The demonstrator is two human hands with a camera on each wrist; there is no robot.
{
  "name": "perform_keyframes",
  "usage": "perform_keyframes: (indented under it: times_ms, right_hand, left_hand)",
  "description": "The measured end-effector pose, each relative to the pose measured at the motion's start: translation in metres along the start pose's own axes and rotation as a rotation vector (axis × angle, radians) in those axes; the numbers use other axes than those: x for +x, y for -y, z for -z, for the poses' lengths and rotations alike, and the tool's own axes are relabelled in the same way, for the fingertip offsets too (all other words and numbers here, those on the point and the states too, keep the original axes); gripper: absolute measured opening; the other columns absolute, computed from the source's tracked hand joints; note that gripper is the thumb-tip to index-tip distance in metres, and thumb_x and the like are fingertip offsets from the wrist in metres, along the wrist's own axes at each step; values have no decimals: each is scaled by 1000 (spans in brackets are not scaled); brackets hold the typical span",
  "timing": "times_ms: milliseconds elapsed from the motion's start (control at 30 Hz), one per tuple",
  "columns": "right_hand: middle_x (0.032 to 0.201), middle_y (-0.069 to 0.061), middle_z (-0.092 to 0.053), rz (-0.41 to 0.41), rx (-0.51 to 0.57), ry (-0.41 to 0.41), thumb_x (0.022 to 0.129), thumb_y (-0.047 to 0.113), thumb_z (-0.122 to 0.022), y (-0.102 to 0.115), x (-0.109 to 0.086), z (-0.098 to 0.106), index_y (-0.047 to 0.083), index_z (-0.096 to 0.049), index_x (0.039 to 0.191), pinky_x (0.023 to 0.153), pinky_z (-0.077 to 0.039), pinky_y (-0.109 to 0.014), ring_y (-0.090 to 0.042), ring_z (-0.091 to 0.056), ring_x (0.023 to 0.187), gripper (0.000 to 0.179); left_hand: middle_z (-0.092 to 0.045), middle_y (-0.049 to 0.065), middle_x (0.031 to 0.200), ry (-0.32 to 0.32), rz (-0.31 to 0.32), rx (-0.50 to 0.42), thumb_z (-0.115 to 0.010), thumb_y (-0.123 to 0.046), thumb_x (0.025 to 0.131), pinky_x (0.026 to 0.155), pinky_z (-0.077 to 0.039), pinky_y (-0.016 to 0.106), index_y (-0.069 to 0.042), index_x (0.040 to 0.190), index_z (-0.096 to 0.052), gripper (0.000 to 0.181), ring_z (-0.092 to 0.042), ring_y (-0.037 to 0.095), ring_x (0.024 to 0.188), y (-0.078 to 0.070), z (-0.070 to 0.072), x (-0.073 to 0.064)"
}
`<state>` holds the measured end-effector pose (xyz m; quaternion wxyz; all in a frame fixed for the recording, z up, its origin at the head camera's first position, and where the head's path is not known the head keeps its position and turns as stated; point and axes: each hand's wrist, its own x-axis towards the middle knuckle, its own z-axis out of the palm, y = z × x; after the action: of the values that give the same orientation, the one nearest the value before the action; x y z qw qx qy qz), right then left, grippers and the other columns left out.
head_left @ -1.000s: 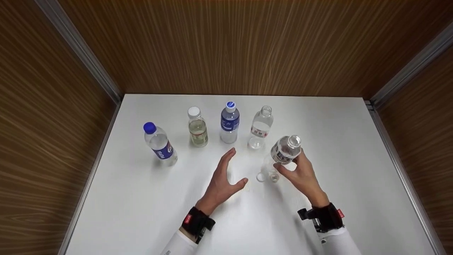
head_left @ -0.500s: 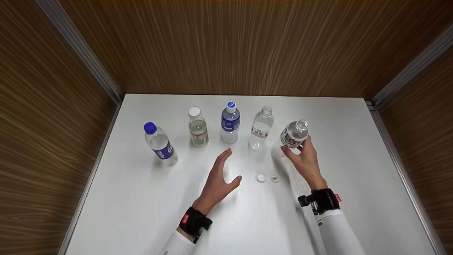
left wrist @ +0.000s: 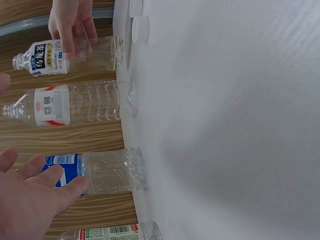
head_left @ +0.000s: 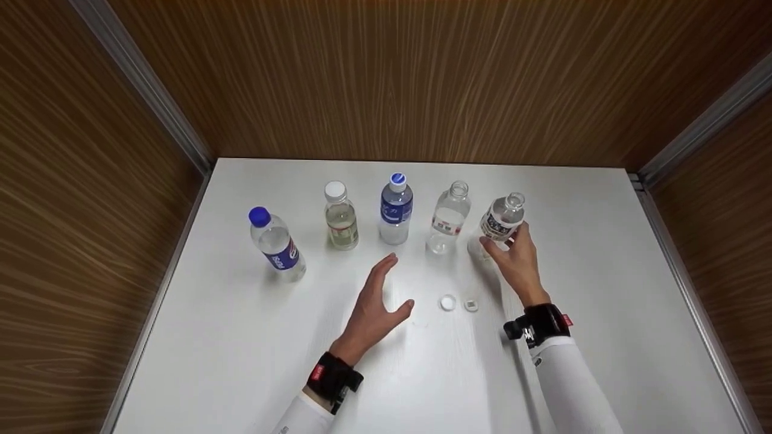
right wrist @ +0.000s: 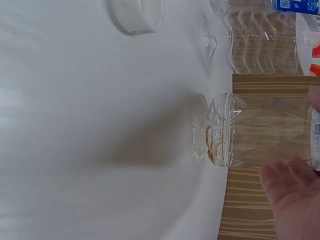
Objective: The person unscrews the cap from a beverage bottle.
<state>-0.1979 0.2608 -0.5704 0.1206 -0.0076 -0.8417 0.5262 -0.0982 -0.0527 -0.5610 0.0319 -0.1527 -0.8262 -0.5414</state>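
My right hand [head_left: 520,265] grips a clear plastic bottle [head_left: 498,226] with a white and dark label, thumb on one side and fingers on the other. This bottle is uncapped and roughly upright; in the right wrist view its base [right wrist: 220,131] is close over the table. To its left stands another uncapped clear bottle [head_left: 449,218] with a white and red label. My left hand [head_left: 369,313] hovers over the table with thumb and fingers spread, holding nothing. Two white bottle caps, one cap [head_left: 447,302] and a second cap [head_left: 471,305], lie between the hands.
Three capped bottles stand farther left: a blue-labelled bottle [head_left: 395,211], a white-capped bottle [head_left: 341,217] and a blue-capped bottle [head_left: 277,246]. Wood-grain panels [head_left: 386,78] close in the white table [head_left: 229,361] at the back and both sides.
My right hand has carried the bottle away from me and slightly right, past the caps, alongside the other uncapped bottle. The left hand has barely shifted.
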Motion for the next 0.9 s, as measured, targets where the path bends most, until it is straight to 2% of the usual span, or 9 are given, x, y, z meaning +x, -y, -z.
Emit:
perform_keyframes:
  times_ms: [333,533,767,900]
  right_hand:
    - [140,-27,-53,-45,11,26,91,10,-79,-9,4,0,-7,-36,145,112,-43,-46,-41,-55,130,71]
    - [142,-29,-52,-57,-25,42,91,16,-80,-11,3,1,-7,-35,147,112,-41,-50,-43,-53,131,75]
    - [150,-29,-45,-12,-37,32,90,20,-82,-15,-9,7,-6,-30,155,112,-39,-54,-45,-46,137,87]
    - [156,-26,-40,16,-57,26,93,20,-78,-16,-23,12,-4,-29,157,113,-37,-55,-44,-42,141,84]
  left_hand:
    - [-37,9,162,7,0,-1,-80,-17,88,120,-31,44,-4,155,-36,81,-35,25,150,-1,-1,1]
    - [-38,8,161,-1,2,5,-79,-16,89,120,-31,43,-6,156,-37,80,-36,25,149,-1,-1,0]
    - [-38,9,161,-13,7,4,-78,-16,90,120,-31,44,-5,155,-37,78,-35,26,150,2,0,-1]
    - [-37,9,162,-4,29,2,-77,-18,91,120,-30,45,-6,156,-36,78,-34,26,150,3,-1,-1]
